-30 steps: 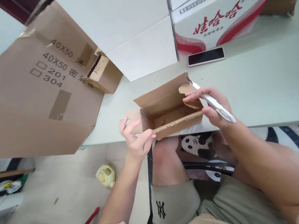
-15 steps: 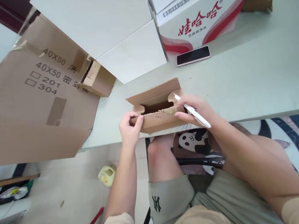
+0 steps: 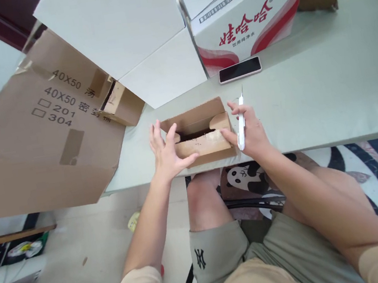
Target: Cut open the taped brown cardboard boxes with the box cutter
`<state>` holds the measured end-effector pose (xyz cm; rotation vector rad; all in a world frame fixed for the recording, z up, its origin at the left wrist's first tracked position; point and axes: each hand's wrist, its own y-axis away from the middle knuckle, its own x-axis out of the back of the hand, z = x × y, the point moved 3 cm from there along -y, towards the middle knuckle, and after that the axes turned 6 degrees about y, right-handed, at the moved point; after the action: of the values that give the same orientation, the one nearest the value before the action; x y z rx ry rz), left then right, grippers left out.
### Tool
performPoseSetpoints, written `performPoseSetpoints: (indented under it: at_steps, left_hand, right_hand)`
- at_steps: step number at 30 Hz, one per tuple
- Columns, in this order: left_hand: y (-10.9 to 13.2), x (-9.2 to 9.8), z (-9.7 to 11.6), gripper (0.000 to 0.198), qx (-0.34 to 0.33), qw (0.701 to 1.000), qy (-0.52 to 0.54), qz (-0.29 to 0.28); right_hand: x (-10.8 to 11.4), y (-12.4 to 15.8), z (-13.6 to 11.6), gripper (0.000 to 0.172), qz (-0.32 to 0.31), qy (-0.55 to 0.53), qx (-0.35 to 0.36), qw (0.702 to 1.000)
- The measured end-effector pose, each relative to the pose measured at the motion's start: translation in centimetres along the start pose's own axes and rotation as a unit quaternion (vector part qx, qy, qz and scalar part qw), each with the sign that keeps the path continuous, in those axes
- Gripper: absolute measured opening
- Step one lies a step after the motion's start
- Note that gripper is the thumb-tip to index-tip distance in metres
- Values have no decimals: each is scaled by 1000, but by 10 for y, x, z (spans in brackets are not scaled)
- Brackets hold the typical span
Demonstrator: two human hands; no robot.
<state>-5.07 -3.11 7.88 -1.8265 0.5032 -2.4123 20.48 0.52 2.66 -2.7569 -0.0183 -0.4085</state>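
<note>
A small brown cardboard box (image 3: 208, 158) lies near the table's front edge with its top flaps raised and a dark inside. Its near flap (image 3: 205, 145) has a torn, rough edge and leans inward. My left hand (image 3: 168, 156) is at the box's left end, fingers spread, with the thumb along the near flap. In my right hand (image 3: 252, 128) is a white utility knife (image 3: 242, 127), held upright with its thin tip pointing away from me. The right thumb touches the near flap at its right end.
Behind the box, a phone (image 3: 240, 69) lies before a white carton with red print (image 3: 247, 35). White boxes (image 3: 165, 70) stand at the back. A large brown carton (image 3: 35, 149) fills the left, with a smaller cardboard box (image 3: 131, 105) beside it. The pale tablecloth (image 3: 325, 89) extends right.
My left hand has opened from its pinch on the near flap, fingers now spread. The knife has swung from slanting leftward to nearly upright. The near flap has folded inward over the opening.
</note>
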Motion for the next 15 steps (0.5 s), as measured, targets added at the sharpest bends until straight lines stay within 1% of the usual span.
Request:
performPoseSetpoints:
  at_steps: [1, 3, 4, 5, 6, 9, 10, 11, 12, 13, 15]
  left_hand:
    - [0, 0, 0, 116, 3, 1000, -5, -11]
    - [0, -2, 1, 120, -7, 998, 3, -70]
    - [0, -4, 1, 119, -20, 995, 10, -96]
    - [0, -5, 1, 116, -38, 994, 13, -104]
    - [0, -5, 0, 112, -55, 994, 13, -92]
    - [1, -3, -4, 101, -85, 996, -5, 8]
    - [2, -3, -4, 102, -87, 996, -9, 29]
    - [2, -4, -4, 104, -89, 996, -10, 31]
    - [2, -5, -3, 105, -92, 996, -8, 15]
    - [1, -7, -1, 105, -97, 995, -3, -13]
    - [1, -9, 4, 99, -107, 991, 0, -78]
  right_hand:
    - [0, 0, 1, 44, -3, -10, -4, 1000]
    - [-1, -1, 3, 47, -9, -29, -10, 999]
    - [-2, -1, 5, 47, -12, -37, -12, 999]
    - [-2, -1, 6, 47, -14, -43, -13, 999]
    - [-1, -2, 7, 47, -12, -49, -11, 999]
    - [2, -3, 10, 48, 2, -59, 8, 998]
    - [3, -3, 11, 49, 3, -58, 16, 998]
    - [3, -3, 12, 51, 0, -56, 22, 998]
    - [3, -3, 13, 52, -7, -54, 24, 998]
    - [2, -3, 14, 52, -16, -52, 21, 998]
    - [-1, -4, 18, 54, -30, -56, -2, 998]
